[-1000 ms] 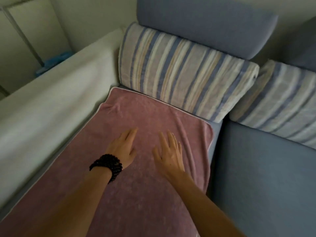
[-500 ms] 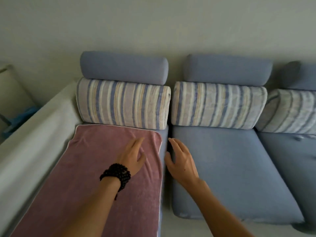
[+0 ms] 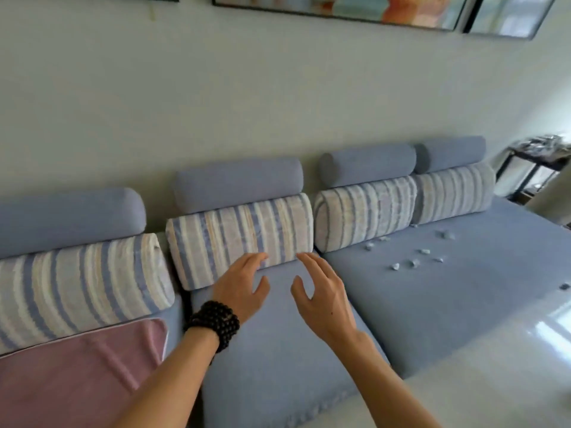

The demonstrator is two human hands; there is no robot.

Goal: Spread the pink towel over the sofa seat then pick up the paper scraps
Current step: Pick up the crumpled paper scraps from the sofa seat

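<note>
Pink towel (image 3: 71,375) lies spread (paper scraps (image 3: 414,257), seemingly, sit well apart).

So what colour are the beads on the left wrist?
Black; the beaded bracelet shows clearly in the head view.

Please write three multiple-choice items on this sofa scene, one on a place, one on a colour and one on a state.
1. Where do the small crumpled paper scraps lie?
A. On the pink terry towel
B. On the blue sofa seat far to the right
C. On the floor

2. What colour is the beaded bracelet on the left wrist?
A. Black
B. White
C. Red

3. What are the two hands doing?
A. Gripping a scrap
B. Pressing the towel
C. Open and empty

Answers: 1 B, the scraps dot the right-hand seat, away from the towel. 2 A, the beads are dark black. 3 C, left hand and right hand show spread fingers holding nothing.
</note>
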